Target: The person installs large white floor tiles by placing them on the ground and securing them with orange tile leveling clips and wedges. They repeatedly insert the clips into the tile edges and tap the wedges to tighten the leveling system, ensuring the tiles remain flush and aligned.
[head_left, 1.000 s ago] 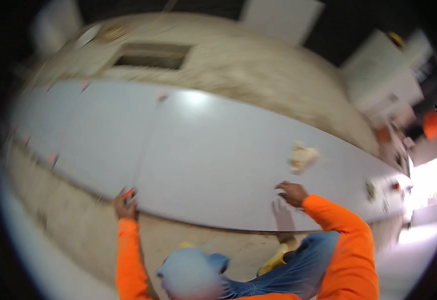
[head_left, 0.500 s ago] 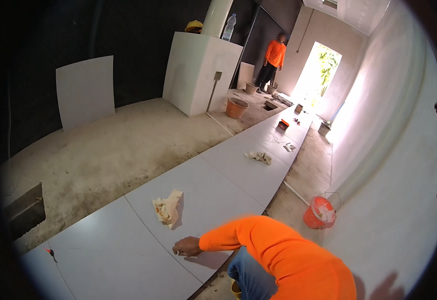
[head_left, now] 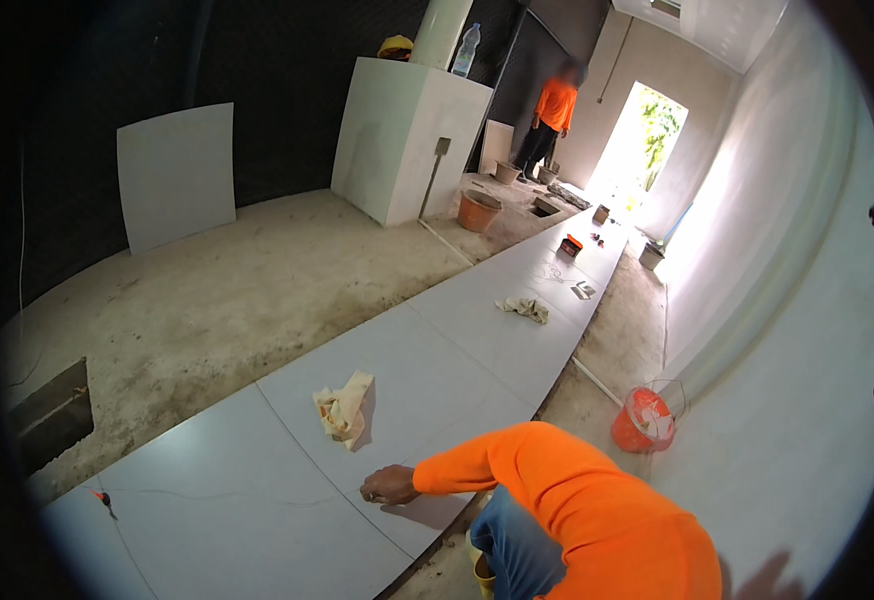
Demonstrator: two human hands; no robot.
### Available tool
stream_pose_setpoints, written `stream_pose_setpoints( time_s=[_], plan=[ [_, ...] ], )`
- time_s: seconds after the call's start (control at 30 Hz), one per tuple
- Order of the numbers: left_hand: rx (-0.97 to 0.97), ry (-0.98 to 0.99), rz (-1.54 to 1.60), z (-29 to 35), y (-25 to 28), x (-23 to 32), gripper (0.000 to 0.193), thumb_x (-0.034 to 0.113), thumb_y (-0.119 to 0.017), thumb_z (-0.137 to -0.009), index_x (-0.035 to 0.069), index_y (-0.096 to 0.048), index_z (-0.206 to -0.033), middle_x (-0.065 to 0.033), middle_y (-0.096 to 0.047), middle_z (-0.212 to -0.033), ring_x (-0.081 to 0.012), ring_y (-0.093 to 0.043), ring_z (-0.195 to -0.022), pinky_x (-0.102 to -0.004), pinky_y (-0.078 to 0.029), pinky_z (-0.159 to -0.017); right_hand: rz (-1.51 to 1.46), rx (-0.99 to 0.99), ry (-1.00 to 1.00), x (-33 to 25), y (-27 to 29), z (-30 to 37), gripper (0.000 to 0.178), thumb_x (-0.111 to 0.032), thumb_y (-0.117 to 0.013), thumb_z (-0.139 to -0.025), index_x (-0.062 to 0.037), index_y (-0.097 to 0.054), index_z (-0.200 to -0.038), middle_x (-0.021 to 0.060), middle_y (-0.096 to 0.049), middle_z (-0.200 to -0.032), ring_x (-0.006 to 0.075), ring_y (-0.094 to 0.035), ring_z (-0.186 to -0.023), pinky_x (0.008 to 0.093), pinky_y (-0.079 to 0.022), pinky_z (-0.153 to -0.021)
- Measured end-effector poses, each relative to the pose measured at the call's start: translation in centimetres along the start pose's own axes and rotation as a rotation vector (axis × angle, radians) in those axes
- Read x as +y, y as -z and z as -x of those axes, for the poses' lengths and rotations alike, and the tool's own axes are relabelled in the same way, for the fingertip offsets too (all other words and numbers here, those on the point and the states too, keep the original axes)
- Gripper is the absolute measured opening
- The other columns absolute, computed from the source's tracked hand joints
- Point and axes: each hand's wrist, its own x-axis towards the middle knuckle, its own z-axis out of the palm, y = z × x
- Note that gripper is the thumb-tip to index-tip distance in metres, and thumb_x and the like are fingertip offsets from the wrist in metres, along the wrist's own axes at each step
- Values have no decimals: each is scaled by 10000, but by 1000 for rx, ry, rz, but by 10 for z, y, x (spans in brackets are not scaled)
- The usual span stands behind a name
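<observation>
1. We are leaning over a row of pale tiles (head_left: 227,460), holding our right hand (head_left: 389,485) low, just beside a narrow dark seam (head_left: 297,437); our left hand is lying outside the view.
2. We are keeping the right hand's fingers bent and close together; their tips are pointing down at the surface and showing too small, so we cannot tell whether they are grasping anything or are released.
3. We are judging the step in hand to be close handwork at the seam, where a thin line (head_left: 207,496) is running across the nearer tile toward our fingers; whether we are pinching it, we cannot tell.
4. We are reckoning that the next move is calling for a light, steady touch, clear of the crumpled cream cloth (head_left: 342,410) lying near our hand.
5. We are seeing the tiles stretching over the floor (head_left: 257,290) toward the bright doorway (head_left: 652,140); they are looking smooth, flat and grey-white, softly shining; a small orange-and-black clip (head_left: 105,499) is sitting at another seam, farther left.
</observation>
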Motion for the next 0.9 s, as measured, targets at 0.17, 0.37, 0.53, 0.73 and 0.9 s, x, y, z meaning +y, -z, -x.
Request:
stream_pose_setpoints(
  time_s=[0.17,0.37,0.53,0.73,0.9],
  plan=[
    [-192,91,103,1,6,-6,232,215,-599,-1043,49,-688,-1177,54,-490,-659,-72,-413,-580,-262,-349,-521,-32,6,16,9,-5,3,107,-168,-644,-943,-97,-672,-1017,139,-699,-973,364,-676,-952,499,-524,-813],
    [-302,87,78,-4,21,-2,179,216,-573,-1058,65,-670,-1056,30,-496,-682,-96,-449,-627,-297,-383,-546,-19,2,18,11,-8,4,99,-163,-640,-945,-95,-668,-1012,134,-703,-979,363,-676,-949,489,-523,-808],
    [-447,-200,2,-16,30,9,266,233,-580,-1052,57,-636,-862,-32,-499,-655,-175,-484,-633,-356,-421,-570,-15,-10,-14,6,-5,8,136,-174,-619,-972,-84,-671,-1060,120,-697,-1016,345,-670,-956,477,-529,-834],
    [-140,-434,-185,-3,19,7,322,287,-569,-1049,34,-627,-859,-120,-572,-772,-246,-537,-731,-383,-468,-670,-43,97,-62,3,24,4,168,-120,-626,-936,-99,-723,-1072,131,-741,-1025,352,-702,-992,482,-554,-833],
    [-412,-297,-516,-22,29,-2,393,367,-550,-1054,-1,-683,-1091,-164,-677,-963,-286,-624,-897,-397,-518,-808,-42,238,-100,15,39,-1,177,-124,-647,-942,-78,-724,-1094,135,-752,-1036,341,-713,-996,473,-558,-842]
  ],
)
